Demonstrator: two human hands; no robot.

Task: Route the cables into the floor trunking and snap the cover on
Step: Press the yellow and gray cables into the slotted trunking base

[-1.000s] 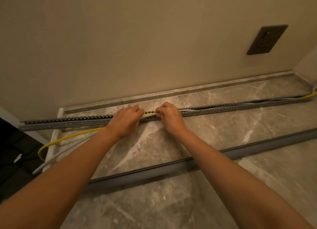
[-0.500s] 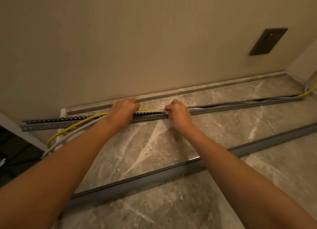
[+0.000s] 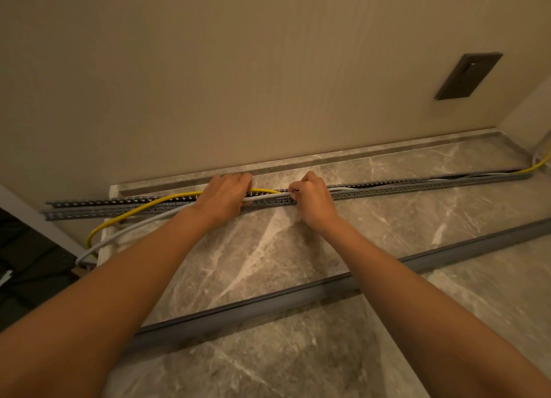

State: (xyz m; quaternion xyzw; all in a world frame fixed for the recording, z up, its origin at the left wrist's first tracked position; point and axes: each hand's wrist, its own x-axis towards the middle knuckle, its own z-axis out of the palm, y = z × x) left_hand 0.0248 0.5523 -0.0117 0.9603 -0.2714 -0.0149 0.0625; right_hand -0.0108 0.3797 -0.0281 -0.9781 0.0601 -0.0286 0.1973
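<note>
Both hands pinch the cables mid-frame: left hand (image 3: 222, 198) on the yellow cable (image 3: 143, 211), right hand (image 3: 311, 199) on the grey cable (image 3: 262, 198). The trunking (image 3: 417, 184) runs left-right right under the fingers, so I'd just push straight down.

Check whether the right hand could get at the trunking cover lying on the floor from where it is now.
Probably yes. The right hand is at the slotted trunking; the trunking cover lies nearer the person, passing under that forearm, with only bare marble floor between. It would first have to release the grey cable.

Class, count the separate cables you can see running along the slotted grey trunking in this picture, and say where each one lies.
2. The yellow cable arcs over the trunking at left; the pale grey cable runs just nearer. Both pass under the hands. More may lie hidden inside.
</note>
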